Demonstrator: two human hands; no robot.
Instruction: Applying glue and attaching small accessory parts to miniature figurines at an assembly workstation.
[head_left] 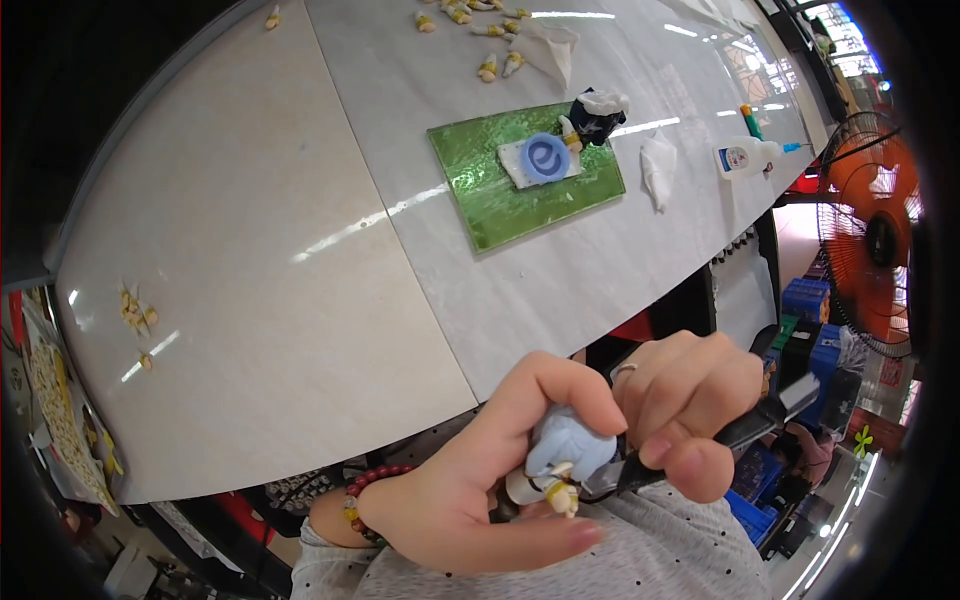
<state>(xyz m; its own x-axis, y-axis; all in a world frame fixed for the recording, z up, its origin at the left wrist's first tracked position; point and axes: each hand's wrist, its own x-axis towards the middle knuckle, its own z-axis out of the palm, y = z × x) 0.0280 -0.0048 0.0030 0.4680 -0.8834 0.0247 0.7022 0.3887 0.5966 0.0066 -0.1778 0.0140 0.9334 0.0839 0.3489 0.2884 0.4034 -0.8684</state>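
Head view, left hand (462, 480) cupping rounded matte pale-blue figurine (572, 443), right hand (688, 388) gripping slim black tool (748, 427)

I read a craft workshop. I note a blue-topped figurine (575, 440), batches of tiny parts (487, 69) on a long table (250, 200), squeeze bottle (740, 160), orange fan (866, 185), stacked blue crates (806, 298)

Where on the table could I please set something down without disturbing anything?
The beige slab is widely bare between the small left pieces and green board; the grey slab is free between board and near edge. It's crowded on the board's right half, around the far pieces, and by the tissue and white bottle.
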